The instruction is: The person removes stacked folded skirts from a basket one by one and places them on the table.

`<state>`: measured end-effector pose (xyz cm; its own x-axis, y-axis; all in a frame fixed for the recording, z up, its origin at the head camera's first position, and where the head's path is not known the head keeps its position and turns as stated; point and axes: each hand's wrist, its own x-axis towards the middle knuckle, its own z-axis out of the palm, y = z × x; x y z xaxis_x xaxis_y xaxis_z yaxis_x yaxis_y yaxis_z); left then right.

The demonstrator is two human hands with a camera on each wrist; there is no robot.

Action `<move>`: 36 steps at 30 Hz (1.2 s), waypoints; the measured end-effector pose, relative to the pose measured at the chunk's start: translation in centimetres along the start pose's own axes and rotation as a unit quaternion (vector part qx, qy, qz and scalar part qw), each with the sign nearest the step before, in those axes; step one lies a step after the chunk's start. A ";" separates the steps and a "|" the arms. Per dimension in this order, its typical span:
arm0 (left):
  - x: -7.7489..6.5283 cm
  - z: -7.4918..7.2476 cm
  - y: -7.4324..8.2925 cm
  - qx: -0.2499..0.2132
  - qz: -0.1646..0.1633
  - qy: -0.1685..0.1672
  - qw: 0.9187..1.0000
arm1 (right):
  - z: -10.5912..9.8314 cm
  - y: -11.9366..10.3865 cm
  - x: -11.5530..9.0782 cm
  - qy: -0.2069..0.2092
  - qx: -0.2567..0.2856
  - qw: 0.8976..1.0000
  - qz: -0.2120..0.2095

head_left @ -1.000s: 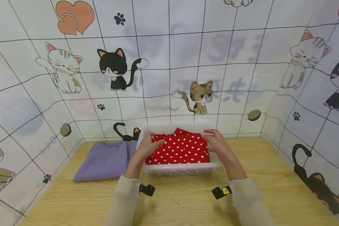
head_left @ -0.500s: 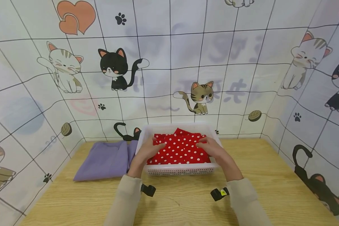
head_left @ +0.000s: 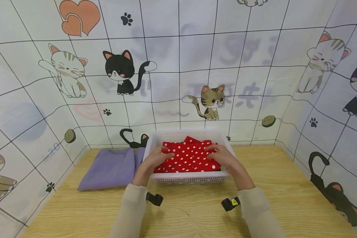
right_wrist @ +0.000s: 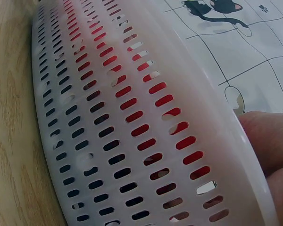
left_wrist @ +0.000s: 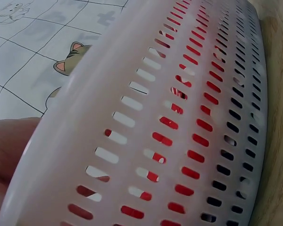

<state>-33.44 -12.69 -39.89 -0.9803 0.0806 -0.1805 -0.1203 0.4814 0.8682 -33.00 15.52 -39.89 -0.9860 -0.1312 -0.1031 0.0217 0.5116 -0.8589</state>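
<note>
A red cloth with white polka dots (head_left: 190, 158) lies folded inside a white plastic basket (head_left: 190, 179). My left hand (head_left: 154, 158) reaches over the basket's left side, its spread fingers on the cloth's left part. Across from it, my right hand (head_left: 223, 156) has its fingertips on the cloth's right part. Both thumbs point inward over the red fabric. In the left wrist view the slotted basket wall (left_wrist: 146, 113) hides most of the left hand (left_wrist: 9, 150). Likewise, the right wrist view shows only part of the right hand (right_wrist: 273, 150) beyond the rim.
A folded purple cloth (head_left: 110, 168) lies left of the basket, its right part reaching the basket's side. The wooden table (head_left: 184, 211) meets a cat-printed wall covering (head_left: 166, 79) at the back. Something dark shows through the basket's lower slots (right_wrist: 104, 146).
My right hand has moved inward and down from the basket's right rim onto the red cloth. The left hand has lowered slightly onto it. The cloth's upper edge has sunk a little.
</note>
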 end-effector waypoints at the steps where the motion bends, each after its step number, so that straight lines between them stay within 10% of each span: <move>1: 0.0 0.0 0.0 0.001 -0.003 -0.002 1.000 | 0.0 0.0 0.0 -0.004 0.006 1.000 0.003; 15: 0.0 -0.3 0.2 -0.033 -0.025 -0.026 0.999 | -1.0 -0.4 0.4 0.022 0.210 0.977 0.020; 36: 0.1 -0.8 0.1 -0.054 0.016 -0.014 0.998 | -1.6 -1.1 -0.4 0.033 0.189 0.981 0.022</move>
<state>-33.65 -13.30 -39.43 -0.9795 0.1194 -0.1625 -0.1058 0.3818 0.9182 -32.90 16.39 -38.11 -0.9908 -0.0549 -0.1234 0.1130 0.1631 -0.9801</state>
